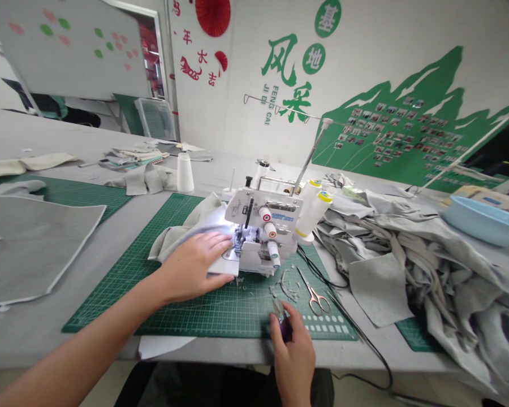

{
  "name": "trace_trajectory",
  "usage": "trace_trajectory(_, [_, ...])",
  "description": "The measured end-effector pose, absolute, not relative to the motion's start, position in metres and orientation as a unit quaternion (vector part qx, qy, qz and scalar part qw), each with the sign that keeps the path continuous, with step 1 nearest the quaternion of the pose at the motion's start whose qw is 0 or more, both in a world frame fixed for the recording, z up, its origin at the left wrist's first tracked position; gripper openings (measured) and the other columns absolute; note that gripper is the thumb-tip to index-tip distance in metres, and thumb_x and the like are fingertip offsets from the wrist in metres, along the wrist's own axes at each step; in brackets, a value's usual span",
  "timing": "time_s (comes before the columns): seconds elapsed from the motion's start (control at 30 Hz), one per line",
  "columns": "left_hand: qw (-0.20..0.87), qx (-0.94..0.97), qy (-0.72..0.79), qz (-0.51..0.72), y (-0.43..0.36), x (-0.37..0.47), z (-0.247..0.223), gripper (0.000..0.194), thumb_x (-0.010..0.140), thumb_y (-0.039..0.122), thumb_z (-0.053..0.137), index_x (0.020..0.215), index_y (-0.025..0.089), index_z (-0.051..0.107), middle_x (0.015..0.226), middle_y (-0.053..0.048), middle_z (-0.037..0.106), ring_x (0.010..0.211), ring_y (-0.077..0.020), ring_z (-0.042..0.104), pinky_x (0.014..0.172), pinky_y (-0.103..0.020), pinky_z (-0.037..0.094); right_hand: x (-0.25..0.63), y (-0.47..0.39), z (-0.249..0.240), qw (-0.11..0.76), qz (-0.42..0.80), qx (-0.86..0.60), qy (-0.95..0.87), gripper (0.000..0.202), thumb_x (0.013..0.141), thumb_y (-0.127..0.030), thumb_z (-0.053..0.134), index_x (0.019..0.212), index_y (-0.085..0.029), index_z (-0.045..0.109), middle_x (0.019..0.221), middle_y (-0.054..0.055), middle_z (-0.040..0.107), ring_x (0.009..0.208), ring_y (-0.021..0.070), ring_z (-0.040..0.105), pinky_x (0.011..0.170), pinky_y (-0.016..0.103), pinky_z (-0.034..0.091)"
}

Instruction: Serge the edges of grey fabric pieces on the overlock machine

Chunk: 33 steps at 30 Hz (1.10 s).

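Note:
A white overlock sewing machine (258,226) stands on a green cutting mat (161,316), its lamp lit over the needle area. My left hand (199,263) lies flat with fingers stretched out, pressing grey fabric (195,221) onto the plate left of the presser foot. The fabric bunches up behind that hand. Close to the mat's front edge, my right hand (294,353) is closed around purple thread snips (283,323), blades pointing up and away from me. Small-handled scissors (316,297) and thread scraps (289,285) lie just beyond it.
A large heap of grey fabric (441,249) covers the right side, with a light blue basin (483,220) behind it. Thread cones (314,215) stand at the machine, another cone (185,172) farther left. Tweezers (348,314) and black cables (322,271) lie to the right. Edged grey fabric (38,249) lies left.

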<state>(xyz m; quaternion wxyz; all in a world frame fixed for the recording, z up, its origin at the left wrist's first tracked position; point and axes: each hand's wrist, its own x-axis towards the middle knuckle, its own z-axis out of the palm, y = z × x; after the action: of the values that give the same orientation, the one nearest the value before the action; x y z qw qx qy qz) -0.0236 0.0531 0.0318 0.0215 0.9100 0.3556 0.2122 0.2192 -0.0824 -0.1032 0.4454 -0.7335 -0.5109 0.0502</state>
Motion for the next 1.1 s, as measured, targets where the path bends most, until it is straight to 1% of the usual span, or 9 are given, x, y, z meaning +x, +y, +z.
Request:
trace_trajectory(0.1, [0.029, 0.909, 0.354, 0.218, 0.056, -0.022, 0.036, 0.046, 0.097, 0.044, 0.051, 0.133, 0.017, 0.061, 0.139, -0.013, 0.061, 0.13, -0.0326, 0.054, 0.11, -0.051, 0.041, 0.221, -0.083, -0.104, 0.45, 0.07, -0.728, -0.513, 0.05, 0.09, -0.062, 0.056, 0.11, -0.019, 0.073, 0.105, 0.01, 0.077, 0.088, 0.0281, 0.07, 0.079, 0.035, 0.05])
trace_trajectory(0.2, [0.038, 0.908, 0.355, 0.219, 0.061, -0.017, 0.04, 0.037, 0.099, 0.031, 0.044, 0.124, 0.017, 0.067, 0.131, -0.011, 0.066, 0.125, -0.0303, 0.057, 0.108, -0.05, 0.042, 0.221, -0.083, -0.104, 0.46, 0.088, -0.724, -0.506, 0.049, 0.089, -0.06, 0.059, 0.111, -0.018, 0.073, 0.11, 0.011, 0.077, 0.095, 0.0295, 0.071, 0.083, 0.037, 0.051])
trace_trajectory(0.37, [0.053, 0.891, 0.39, 0.227, 0.075, -0.007, 0.046, 0.028, 0.098, 0.025, 0.046, 0.106, 0.019, 0.072, 0.111, -0.008, 0.073, 0.108, -0.0268, 0.063, 0.098, -0.044, 0.047, 0.214, -0.08, -0.097, 0.499, 0.108, -0.698, -0.503, 0.046, 0.089, -0.054, 0.061, 0.116, -0.017, 0.072, 0.118, 0.013, 0.074, 0.104, 0.0294, 0.071, 0.088, 0.037, 0.054])
trace_trajectory(0.53, [0.068, 0.854, 0.455, 0.241, 0.089, 0.001, 0.043, 0.017, 0.09, 0.025, 0.055, 0.09, 0.019, 0.071, 0.093, -0.007, 0.071, 0.09, -0.025, 0.066, 0.083, -0.039, 0.052, 0.198, -0.071, -0.086, 0.514, 0.127, -0.672, -0.518, 0.041, 0.09, -0.049, 0.063, 0.115, -0.018, 0.073, 0.118, 0.013, 0.075, 0.106, 0.0293, 0.07, 0.089, 0.038, 0.055])
trace_trajectory(0.63, [0.076, 0.834, 0.489, 0.245, 0.095, 0.004, 0.042, 0.019, 0.088, 0.027, 0.058, 0.098, 0.016, 0.07, 0.1, -0.01, 0.07, 0.088, -0.0272, 0.068, 0.081, -0.04, 0.053, 0.19, -0.067, -0.076, 0.512, 0.147, -0.66, -0.53, 0.039, 0.092, -0.046, 0.06, 0.118, -0.018, 0.072, 0.12, 0.012, 0.074, 0.109, 0.0284, 0.069, 0.091, 0.038, 0.054])
trace_trajectory(0.73, [0.086, 0.818, 0.512, 0.25, 0.099, 0.005, 0.042, 0.035, 0.086, 0.026, 0.059, 0.117, 0.012, 0.064, 0.111, -0.014, 0.07, 0.095, -0.0303, 0.069, 0.084, -0.041, 0.053, 0.185, -0.066, -0.068, 0.508, 0.162, -0.656, -0.534, 0.039, 0.094, -0.044, 0.058, 0.121, -0.019, 0.07, 0.122, 0.012, 0.073, 0.11, 0.0272, 0.069, 0.092, 0.037, 0.054])
trace_trajectory(0.83, [0.099, 0.812, 0.521, 0.245, 0.105, 0.006, 0.042, 0.045, 0.084, 0.025, 0.06, 0.128, 0.015, 0.058, 0.115, -0.012, 0.071, 0.098, -0.03, 0.069, 0.085, -0.04, 0.053, 0.18, -0.067, -0.064, 0.508, 0.172, -0.656, -0.531, 0.038, 0.093, -0.043, 0.059, 0.119, -0.019, 0.071, 0.12, 0.012, 0.073, 0.109, 0.0271, 0.069, 0.091, 0.036, 0.054])
trace_trajectory(0.93, [0.113, 0.815, 0.521, 0.226, 0.114, 0.006, 0.044, 0.039, 0.085, 0.03, 0.06, 0.122, 0.016, 0.062, 0.108, -0.011, 0.074, 0.096, -0.0308, 0.07, 0.081, -0.038, 0.053, 0.176, -0.067, -0.064, 0.51, 0.187, -0.653, -0.528, 0.036, 0.093, -0.043, 0.059, 0.116, -0.019, 0.072, 0.117, 0.011, 0.074, 0.107, 0.0268, 0.069, 0.091, 0.036, 0.054])
trace_trajectory(1.1, [0.12, 0.824, 0.513, 0.208, 0.125, 0.004, 0.048, 0.035, 0.09, 0.038, 0.055, 0.117, 0.017, 0.064, 0.115, -0.012, 0.073, 0.102, -0.0304, 0.069, 0.081, -0.036, 0.051, 0.173, -0.068, -0.068, 0.514, 0.201, -0.652, -0.52, 0.035, 0.092, -0.043, 0.06, 0.114, -0.019, 0.072, 0.115, 0.01, 0.075, 0.104, 0.0261, 0.07, 0.09, 0.035, 0.054])
